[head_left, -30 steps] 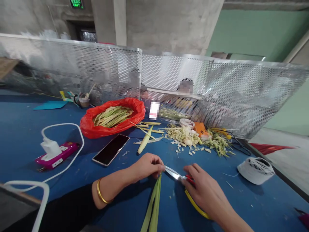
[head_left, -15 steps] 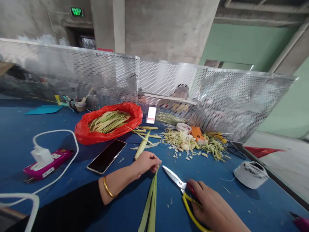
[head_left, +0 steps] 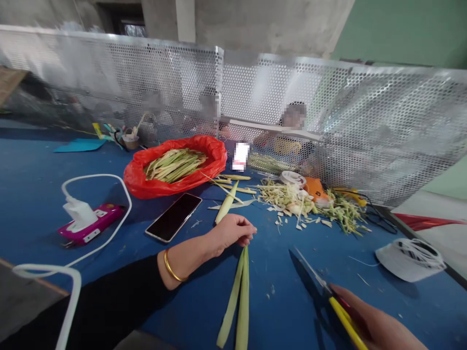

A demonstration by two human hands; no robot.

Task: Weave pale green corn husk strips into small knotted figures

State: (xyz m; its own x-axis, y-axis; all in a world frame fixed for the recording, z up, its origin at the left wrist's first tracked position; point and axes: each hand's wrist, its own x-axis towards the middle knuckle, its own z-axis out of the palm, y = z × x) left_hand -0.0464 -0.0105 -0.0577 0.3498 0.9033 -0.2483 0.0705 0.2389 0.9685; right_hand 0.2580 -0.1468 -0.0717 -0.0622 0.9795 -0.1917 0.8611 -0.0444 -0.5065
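My left hand, with a gold bangle at the wrist, pinches the upper ends of some long pale-green leaf strips. The strips hang down toward the table's near edge, spread slightly apart. At the lower right my right hand grips a pair of scissors with yellow and red handles, blades pointing up and left, apart from the strips. Just beyond my left hand lies a pale husk piece. Behind it rests a red plastic bag holding a bundle of similar leaf strips.
A phone and a magenta power strip with a white cable lie to the left. Trimmed scraps, a tape roll and a white string spool are on the right. A perforated metal screen stands behind; people sit beyond it.
My right hand has moved right and nearer with the scissors, away from the strips. My left hand still pinches the strips. The camera view has tilted down.
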